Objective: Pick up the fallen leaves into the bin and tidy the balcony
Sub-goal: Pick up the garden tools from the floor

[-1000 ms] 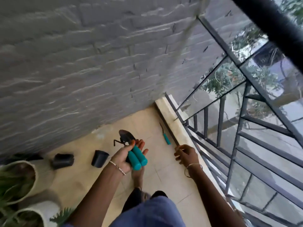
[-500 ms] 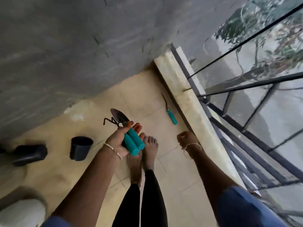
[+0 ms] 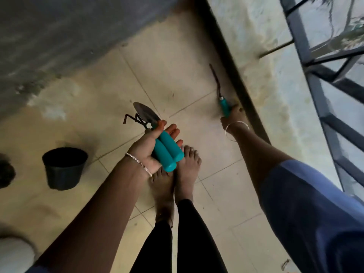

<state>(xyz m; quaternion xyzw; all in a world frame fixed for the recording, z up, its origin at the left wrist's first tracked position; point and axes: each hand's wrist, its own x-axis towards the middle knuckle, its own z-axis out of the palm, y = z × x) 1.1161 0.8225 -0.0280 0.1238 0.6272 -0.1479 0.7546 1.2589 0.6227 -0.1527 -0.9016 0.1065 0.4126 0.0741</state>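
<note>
— What is held?
— Two teal-handled tools (image 3: 167,152) are clasped in the left hand (image 3: 148,146); a third tool (image 3: 224,105), at one o'clock beside the ledge (image 3: 266,79), is gripped by the right hand (image 3: 235,115).

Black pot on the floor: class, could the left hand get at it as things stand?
Probably yes: bare tiles lie between the left hand and the black pot, but that hand holds two teal-handled tools.

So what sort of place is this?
Most likely a home balcony: a metal railing with foliage beyond, a black plant pot on the tiled floor, and teal-handled garden tools in the left hand, a third tool in the right hand.
</note>
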